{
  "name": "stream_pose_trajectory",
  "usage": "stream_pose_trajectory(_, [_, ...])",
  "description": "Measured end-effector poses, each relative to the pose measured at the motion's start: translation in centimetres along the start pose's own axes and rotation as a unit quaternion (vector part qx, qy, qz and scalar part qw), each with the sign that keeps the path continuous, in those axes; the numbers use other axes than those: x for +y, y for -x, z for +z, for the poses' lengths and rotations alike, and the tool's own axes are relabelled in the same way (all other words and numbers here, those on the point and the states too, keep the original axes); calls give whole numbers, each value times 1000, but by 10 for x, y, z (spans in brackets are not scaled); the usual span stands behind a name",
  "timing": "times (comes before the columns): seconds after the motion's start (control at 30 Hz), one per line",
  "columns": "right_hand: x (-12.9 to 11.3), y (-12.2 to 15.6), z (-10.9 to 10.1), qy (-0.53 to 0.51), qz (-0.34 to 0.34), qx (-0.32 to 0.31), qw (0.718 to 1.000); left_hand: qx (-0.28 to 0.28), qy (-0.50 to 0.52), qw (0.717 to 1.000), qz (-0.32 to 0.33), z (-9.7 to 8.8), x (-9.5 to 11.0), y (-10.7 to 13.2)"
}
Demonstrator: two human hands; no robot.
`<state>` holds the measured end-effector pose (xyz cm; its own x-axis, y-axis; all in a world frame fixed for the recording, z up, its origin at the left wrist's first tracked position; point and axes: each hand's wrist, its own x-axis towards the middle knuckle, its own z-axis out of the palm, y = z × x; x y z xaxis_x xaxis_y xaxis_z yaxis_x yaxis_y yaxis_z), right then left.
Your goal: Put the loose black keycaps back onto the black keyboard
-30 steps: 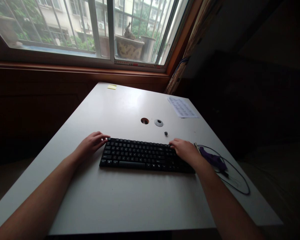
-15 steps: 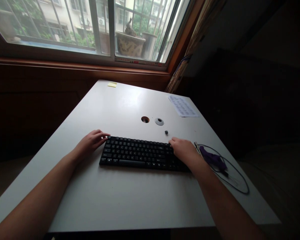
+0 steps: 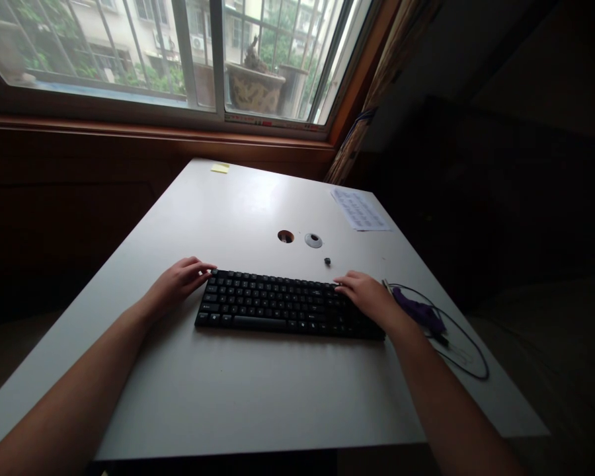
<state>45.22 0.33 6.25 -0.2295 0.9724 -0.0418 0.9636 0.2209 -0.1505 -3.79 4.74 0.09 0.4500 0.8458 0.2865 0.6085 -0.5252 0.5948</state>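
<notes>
A black keyboard [image 3: 265, 304] lies on the white desk, its long side roughly parallel to the desk's near edge. At its upper left corner, my left hand [image 3: 186, 274] has its fingertips pressed on the corner, closed on that edge. My right hand [image 3: 367, 294] bends over the right part, with thumb and fingers closed at the top row. That hand and forearm hide many of the right-hand keys. Just beyond the keyboard sits a small black piece [image 3: 327, 262], too small to name surely.
The white desk [image 3: 258, 390] has a cable hole [image 3: 285, 237] with its grey ring cover [image 3: 313, 240] alongside. On the right lie a purple cloth-like bundle [image 3: 419, 309] and a dark cable [image 3: 476, 340]. Printed sheets [image 3: 361, 210] and yellow sticky notes [image 3: 220, 168] are farther back, below a window.
The whole view shifts slightly to the left. My right hand's fingers loosen a little at the keyboard's top row; my left hand stays at the corner.
</notes>
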Motion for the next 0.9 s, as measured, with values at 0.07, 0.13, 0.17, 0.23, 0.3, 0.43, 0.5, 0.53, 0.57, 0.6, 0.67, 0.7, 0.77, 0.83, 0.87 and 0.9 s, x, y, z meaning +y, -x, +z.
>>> stream_pose_trajectory(0.07, [6,1,3,-41,0,34,999,-1,2,1000,-2,0,-1,0])
stream_pose_trajectory(0.13, [10,0,7,-80,4,58,995,-1,2,1000,-5,0,-1,0])
stream_pose_trajectory(0.17, [11,-1,10,-103,9,59,993,-1,2,1000,-5,0,-1,0])
stream_pose_trajectory(0.23, [13,-2,16,-153,26,50,987,-3,2,1000,-6,0,0,0])
stream_pose_trajectory(0.3, [14,-4,22,-191,46,45,979,-5,4,1000,-7,-1,2,0])
stream_pose_trajectory(0.43, [18,-7,33,-226,59,59,971,-5,5,1000,-7,-1,2,0])
stream_pose_trajectory(0.5, [19,-8,36,-237,56,70,967,-6,6,1000,-5,0,1,0])
stream_pose_trajectory(0.53, [19,-8,37,-238,55,79,967,-7,7,1000,-6,0,0,0])
stream_pose_trajectory(0.57, [19,-8,37,-235,54,88,966,-8,8,1000,-6,0,0,0])
stream_pose_trajectory(0.6, [19,-8,37,-233,55,98,966,-10,8,1000,-6,0,0,0])
stream_pose_trajectory(0.67, [20,-7,36,-244,64,108,962,-10,7,1000,-6,0,0,0])
stream_pose_trajectory(0.7, [20,-7,36,-259,67,105,958,-7,7,1000,-6,0,0,0])
stream_pose_trajectory(0.77, [21,-6,35,-289,66,87,951,-6,5,1000,-8,0,1,0])
stream_pose_trajectory(0.83, [22,-6,36,-301,55,70,950,-6,4,1000,-10,-1,2,0])
stream_pose_trajectory(0.87, [23,-7,36,-299,51,68,950,-7,4,1000,-11,-1,3,0])
stream_pose_trajectory(0.9, [23,-7,36,-295,49,73,952,-7,4,1000,-11,-1,3,-1])
